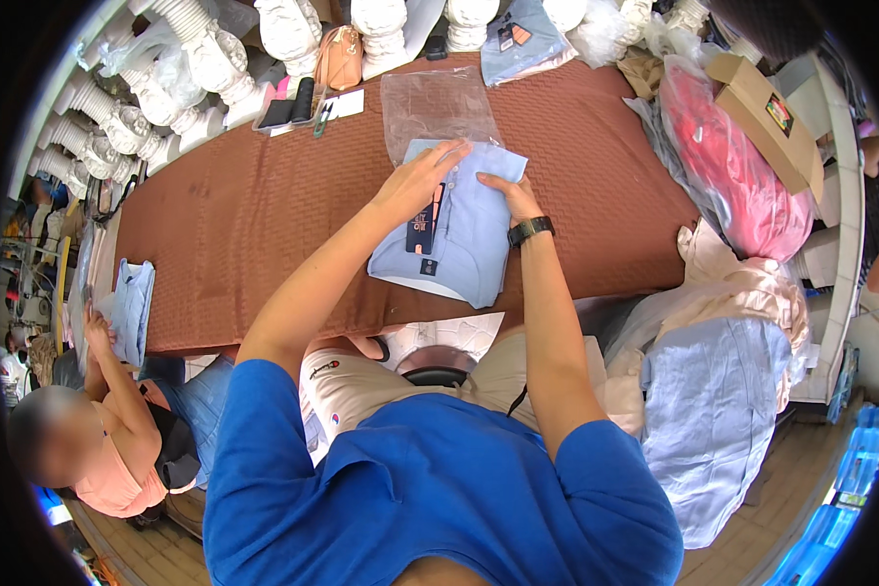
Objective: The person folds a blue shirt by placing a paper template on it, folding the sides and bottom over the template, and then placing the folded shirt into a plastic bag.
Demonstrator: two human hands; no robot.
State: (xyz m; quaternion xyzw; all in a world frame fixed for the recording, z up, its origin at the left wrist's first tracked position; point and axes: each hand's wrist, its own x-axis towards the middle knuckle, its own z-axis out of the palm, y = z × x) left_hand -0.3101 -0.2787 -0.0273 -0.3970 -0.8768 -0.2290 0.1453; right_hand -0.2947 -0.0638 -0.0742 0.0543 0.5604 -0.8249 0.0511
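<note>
A folded light blue shirt lies on the brown-covered table in front of me, its far end meeting a clear plastic bag. A dark tag with orange marks rests on the shirt front. My left hand lies across the shirt's far left part, fingers stretched toward the bag's near edge. At the right edge, my right hand grips the shirt, thumb on top and the other fingers mostly hidden beneath. Whether the shirt's far end is inside the bag I cannot tell.
Another packed blue shirt lies at the far edge. A plastic tray with black rolls and a brown pouch sit far left. Bagged red clothing and a cardboard box are at right. A person handles blue cloth at left.
</note>
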